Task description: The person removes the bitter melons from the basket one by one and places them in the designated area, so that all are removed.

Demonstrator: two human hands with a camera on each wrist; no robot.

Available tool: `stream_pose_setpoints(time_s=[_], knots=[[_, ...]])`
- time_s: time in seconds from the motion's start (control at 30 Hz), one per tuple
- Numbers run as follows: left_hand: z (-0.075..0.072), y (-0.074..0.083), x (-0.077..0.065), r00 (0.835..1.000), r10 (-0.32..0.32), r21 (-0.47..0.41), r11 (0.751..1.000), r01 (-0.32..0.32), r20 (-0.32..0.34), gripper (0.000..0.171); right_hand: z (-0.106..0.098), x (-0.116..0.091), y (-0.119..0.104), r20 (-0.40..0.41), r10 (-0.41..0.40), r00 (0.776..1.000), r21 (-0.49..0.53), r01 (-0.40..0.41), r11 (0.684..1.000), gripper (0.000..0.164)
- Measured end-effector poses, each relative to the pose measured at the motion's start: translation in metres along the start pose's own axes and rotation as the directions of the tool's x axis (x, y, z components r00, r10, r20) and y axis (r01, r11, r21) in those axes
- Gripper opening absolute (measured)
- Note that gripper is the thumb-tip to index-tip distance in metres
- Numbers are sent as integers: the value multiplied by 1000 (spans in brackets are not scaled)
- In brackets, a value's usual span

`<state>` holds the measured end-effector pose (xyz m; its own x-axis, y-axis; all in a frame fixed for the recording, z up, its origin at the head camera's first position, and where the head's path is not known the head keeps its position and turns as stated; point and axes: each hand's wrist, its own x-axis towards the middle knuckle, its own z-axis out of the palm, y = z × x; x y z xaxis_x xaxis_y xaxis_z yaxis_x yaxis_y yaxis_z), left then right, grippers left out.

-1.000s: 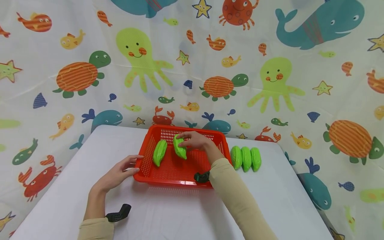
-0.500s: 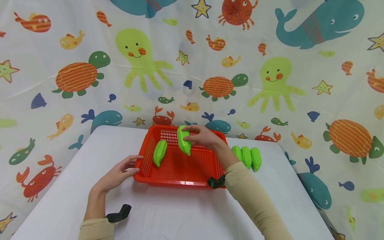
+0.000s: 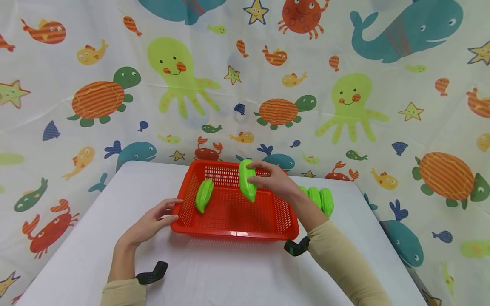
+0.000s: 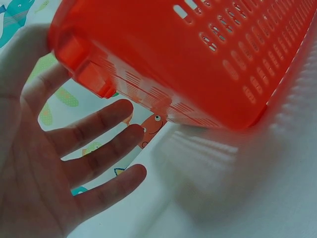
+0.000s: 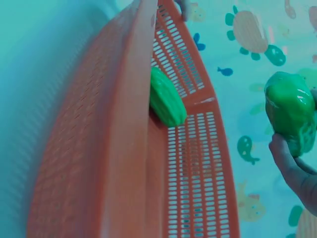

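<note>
My right hand (image 3: 273, 180) pinches a glossy, ridged green toy fruit (image 3: 246, 180) with a pointed lower end, above the red plastic basket (image 3: 233, 233). That fruit (image 5: 290, 106) is at the right of the right wrist view, fingers partly cut off. A second ridged green toy fruit (image 3: 204, 195) lies inside the basket at its left end. My left hand (image 3: 153, 219) touches the basket's left rim. In the left wrist view its thumb and index finger meet the rim (image 4: 74, 54), while the other fingers spread nearly straight.
Several similar green toy fruits (image 3: 327, 202) lie side by side on the white table (image 3: 229, 272), right of the basket, partly hidden by my right forearm. Behind the table hangs a cloth (image 3: 245, 85) printed with sea animals. A black wrist camera (image 3: 152, 273) is on my left wrist.
My right hand has lifted the green toy fruit from inside the basket and carried it to the right. My left hand stays at the rim.
</note>
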<state>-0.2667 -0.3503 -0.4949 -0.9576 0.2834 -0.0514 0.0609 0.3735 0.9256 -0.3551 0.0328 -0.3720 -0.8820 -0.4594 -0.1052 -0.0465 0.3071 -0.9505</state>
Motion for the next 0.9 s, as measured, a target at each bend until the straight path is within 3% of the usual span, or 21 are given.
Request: stream_pose_setpoints(time_s=[0.4,0.7,0.9], knots=[[0,1,-1,1000,-10,1,1000,10,3,57,-39,-68,19,-156,23,987,17,-20,1000,48],[0,3,-3,1000,-29,-8,1000,29,7,57,-64,-109,54,-221,61,973,-22,-67,997,51],[1,5,-2,1000,-7,-3,1000,7,2,57,-79,-133,78,-270,71,960,-54,-89,995,52]])
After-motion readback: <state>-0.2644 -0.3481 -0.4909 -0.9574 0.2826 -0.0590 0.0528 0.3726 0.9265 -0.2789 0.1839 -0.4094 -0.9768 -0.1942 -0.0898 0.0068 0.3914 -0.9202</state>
